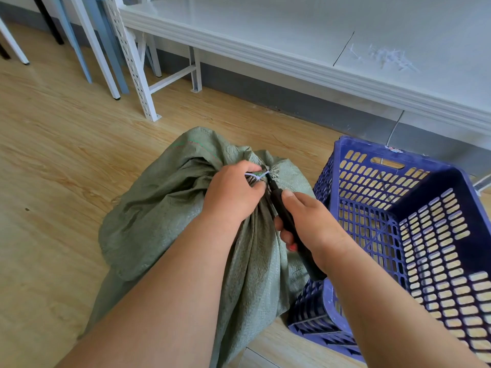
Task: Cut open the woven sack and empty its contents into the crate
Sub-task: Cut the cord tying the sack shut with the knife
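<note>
Sack sits on the floor, touching the blue crate. Left hand has its fingers clamped on the tied neck, right hand wrapped round the knife — I'd keep the tie taut and cut away from the left fingers.
</note>
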Available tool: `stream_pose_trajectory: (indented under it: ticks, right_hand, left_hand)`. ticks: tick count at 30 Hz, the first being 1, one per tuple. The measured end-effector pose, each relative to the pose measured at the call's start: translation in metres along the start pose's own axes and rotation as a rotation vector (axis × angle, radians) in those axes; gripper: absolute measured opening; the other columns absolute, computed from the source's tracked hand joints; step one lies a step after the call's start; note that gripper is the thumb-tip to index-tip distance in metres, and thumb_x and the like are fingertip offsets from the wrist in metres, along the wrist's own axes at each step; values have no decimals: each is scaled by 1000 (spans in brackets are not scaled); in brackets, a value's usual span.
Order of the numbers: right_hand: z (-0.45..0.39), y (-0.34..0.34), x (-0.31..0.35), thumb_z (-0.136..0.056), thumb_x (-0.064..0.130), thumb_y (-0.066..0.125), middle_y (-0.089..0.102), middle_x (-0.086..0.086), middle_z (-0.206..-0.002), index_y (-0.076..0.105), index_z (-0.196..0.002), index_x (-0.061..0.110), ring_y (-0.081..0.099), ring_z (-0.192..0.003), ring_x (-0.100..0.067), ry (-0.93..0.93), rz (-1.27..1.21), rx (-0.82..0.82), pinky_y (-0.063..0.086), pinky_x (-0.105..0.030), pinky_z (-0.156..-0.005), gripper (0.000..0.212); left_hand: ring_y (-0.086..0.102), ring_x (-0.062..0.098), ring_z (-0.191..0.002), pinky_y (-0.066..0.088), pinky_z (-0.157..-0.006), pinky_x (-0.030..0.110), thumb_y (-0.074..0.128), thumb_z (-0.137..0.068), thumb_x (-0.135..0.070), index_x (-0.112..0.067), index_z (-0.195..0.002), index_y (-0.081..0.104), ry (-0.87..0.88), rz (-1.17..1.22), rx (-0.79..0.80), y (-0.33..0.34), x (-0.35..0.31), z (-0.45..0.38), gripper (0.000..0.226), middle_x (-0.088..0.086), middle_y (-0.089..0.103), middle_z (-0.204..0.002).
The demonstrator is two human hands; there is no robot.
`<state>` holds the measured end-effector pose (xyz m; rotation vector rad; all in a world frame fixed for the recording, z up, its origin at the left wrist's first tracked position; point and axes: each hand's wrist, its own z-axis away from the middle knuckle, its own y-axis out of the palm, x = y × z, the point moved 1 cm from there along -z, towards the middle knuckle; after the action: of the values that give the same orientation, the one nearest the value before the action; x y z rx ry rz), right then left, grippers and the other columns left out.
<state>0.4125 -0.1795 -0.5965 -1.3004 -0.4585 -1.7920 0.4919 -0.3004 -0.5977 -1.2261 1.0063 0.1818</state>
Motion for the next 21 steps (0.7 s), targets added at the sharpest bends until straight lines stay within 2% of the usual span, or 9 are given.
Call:
stream_pose_trajectory:
  ticks: [2, 5, 10, 14, 18, 21]
  right_hand:
    - [1, 1, -3, -102, 37, 39, 58, -5, -62, 54, -100, 9, 41, -41, -17, 14, -21, 7, 33, -25, -41, 32]
    - [2, 1, -2, -102, 37, 39, 57, -6, -62, 54, -100, 9, 41, -41, -16, 31, -17, 0, 33, -25, -41, 31]
    - [-4, 4, 9, -101, 35, 38, 55, -4, -57, 50, -91, 14, 40, -37, -16, 11, 148, -70, 34, -23, -37, 26]
    - [-5, 5, 11, -102, 34, 36, 56, -3, -57, 49, -89, 14, 42, -40, -19, -32, 218, -81, 35, -24, -38, 27]
    - [-5, 5, 13, -103, 35, 36, 55, -6, -59, 51, -98, 9, 41, -38, -17, -31, 142, -48, 34, -23, -37, 30]
    - [-4, 5, 10, -101, 41, 38, 57, -4, -60, 52, -97, 11, 43, -38, -14, -36, 164, -54, 37, -24, -38, 34]
  left_hand:
    - [61, 15, -99, 41, -76, 21, 67, -83, -31, -33, -114, 66, 14, 5, -16, 0, 1, 2, 31, -7, 68, -110]
    - [63, 18, -96, 46, -77, 26, 67, -85, -28, -30, -109, 67, 49, -15, -27, 2, 1, 3, 24, -5, 69, -105]
    - [58, 20, -99, 47, -78, 32, 64, -87, -26, -27, -102, 67, 160, -81, -103, 3, -3, 4, 15, -3, 64, -106]
    - [57, 17, -99, 46, -77, 32, 59, -90, -29, -29, -99, 62, 148, -36, -129, 3, -1, 7, 10, -8, 63, -104]
    - [56, 14, -94, 42, -66, 32, 56, -90, -26, -34, -95, 51, 156, -22, -185, 4, -5, 11, 11, -15, 56, -93]
    - [56, 14, -94, 43, -67, 32, 58, -89, -30, -35, -93, 54, 123, -31, -184, 4, -4, 10, 8, -15, 53, -93]
